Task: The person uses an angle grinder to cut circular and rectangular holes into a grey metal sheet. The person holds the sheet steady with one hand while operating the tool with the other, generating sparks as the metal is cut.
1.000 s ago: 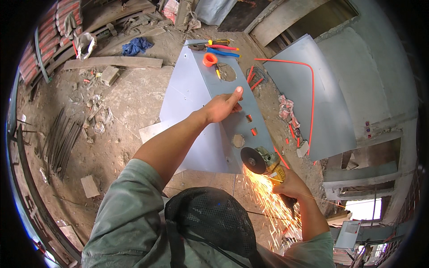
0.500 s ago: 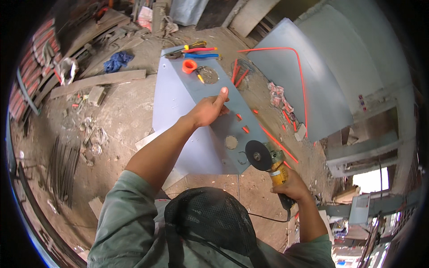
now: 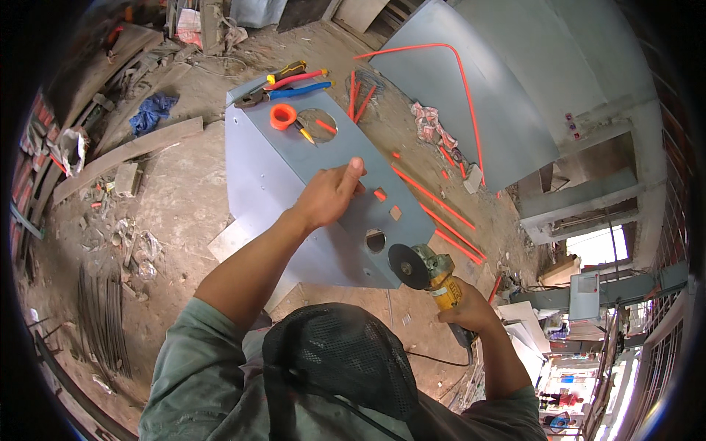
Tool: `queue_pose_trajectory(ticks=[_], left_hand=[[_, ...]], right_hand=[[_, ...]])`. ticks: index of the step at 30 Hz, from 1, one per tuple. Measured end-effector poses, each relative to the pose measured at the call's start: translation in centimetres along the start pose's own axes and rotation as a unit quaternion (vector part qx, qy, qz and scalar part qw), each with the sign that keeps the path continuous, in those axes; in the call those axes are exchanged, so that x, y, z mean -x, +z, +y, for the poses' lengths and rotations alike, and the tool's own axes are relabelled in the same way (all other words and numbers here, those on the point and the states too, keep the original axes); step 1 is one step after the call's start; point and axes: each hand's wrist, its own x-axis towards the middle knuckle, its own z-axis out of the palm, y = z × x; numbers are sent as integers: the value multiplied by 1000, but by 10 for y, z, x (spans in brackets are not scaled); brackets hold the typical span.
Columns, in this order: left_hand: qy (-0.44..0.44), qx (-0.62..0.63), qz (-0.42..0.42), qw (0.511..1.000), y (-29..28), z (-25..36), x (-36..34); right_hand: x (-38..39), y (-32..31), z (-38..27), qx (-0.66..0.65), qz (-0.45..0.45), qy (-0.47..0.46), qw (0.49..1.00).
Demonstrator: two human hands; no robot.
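Note:
In my right hand (image 3: 471, 307), fingers wrapped round its body, is a yellow angle grinder (image 3: 446, 291). Its dark disc (image 3: 409, 266) is beside the near right corner of a grey sheet-metal box (image 3: 323, 158). My left hand (image 3: 327, 197) lies on the box's top face, thumb stretched out and apart; its other fingers are mostly hidden, and I see nothing held. Round and small square holes pierce this face. At its far end lie pliers with blue handles (image 3: 298, 91), a red-handled tool (image 3: 298, 79), a yellow-and-black handled tool (image 3: 288, 71), an orange ring-shaped piece (image 3: 282, 116) and a yellow marker-like tool (image 3: 305, 134).
Orange strips (image 3: 434, 195) lie on the floor right of the box. A large grey sheet (image 3: 507, 110) leans beyond them, near a crumpled cloth (image 3: 432, 126). On the left are a wooden plank (image 3: 129, 158), a blue plastic bag (image 3: 153, 112) and thin rods (image 3: 101, 320). The grinder's cord (image 3: 434, 359) trails below it.
The view has shifted, so the box and floor things sit further left in the picture. My right hand still grips the grinder beside the corner; my left hand stays on the box.

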Motion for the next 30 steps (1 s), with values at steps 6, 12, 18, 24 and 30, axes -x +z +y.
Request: queue_pose_trajectory(ticks=[6, 12, 18, 24, 30], left_hand=[[-6, -38, -14, 999, -2, 1, -1], [-3, -41, -21, 999, -5, 4, 0], [-1, -51, -29, 998, -7, 7, 0], [3, -57, -31, 998, -8, 7, 0], [2, -58, -39, 998, -9, 7, 0]], right_hand=[[7, 6, -13, 8, 9, 24, 1000], [8, 9, -19, -5, 17, 31, 999], [9, 8, -26, 11, 16, 36, 999], [8, 7, -27, 17, 15, 40, 999], [3, 9, -14, 10, 21, 10, 1000]])
